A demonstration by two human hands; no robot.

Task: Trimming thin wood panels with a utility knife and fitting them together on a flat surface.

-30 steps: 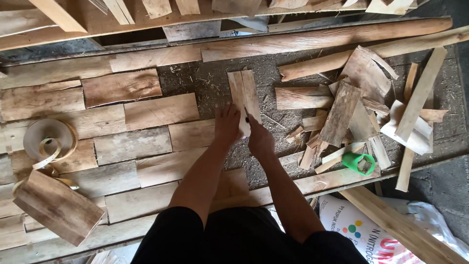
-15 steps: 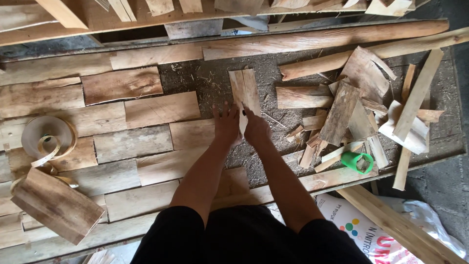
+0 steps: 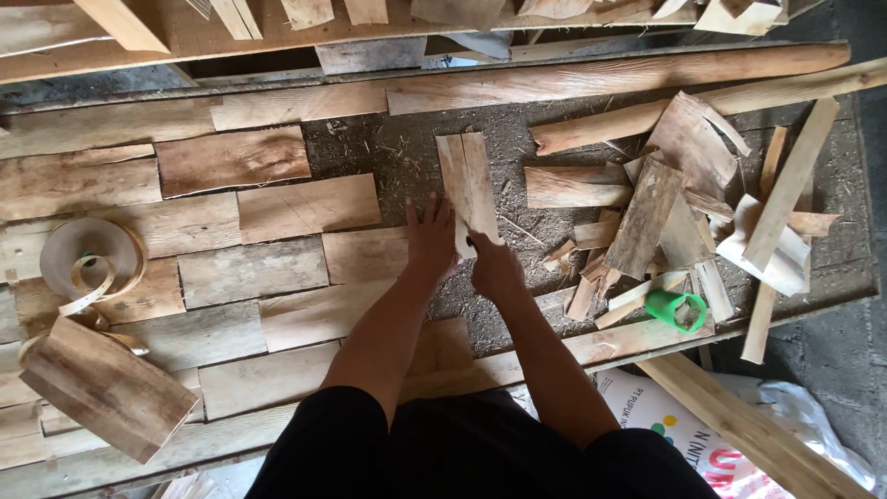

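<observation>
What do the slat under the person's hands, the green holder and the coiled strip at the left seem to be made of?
Slat: raw, unfinished wood with visible grain and rough edges. Green holder: probably plastic, with a smooth, uniform, bright colour. Coiled strip: likely paper tape or thin veneer, matte tan; the picture leaves it open.

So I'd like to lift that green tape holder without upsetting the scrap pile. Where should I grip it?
Probably by the green tape holder's outer ring, pinched across from the near, lower-right side. It lies at the scrap pile's near edge, its open loop facing up, and wood strips crowd its far and left sides.
</observation>
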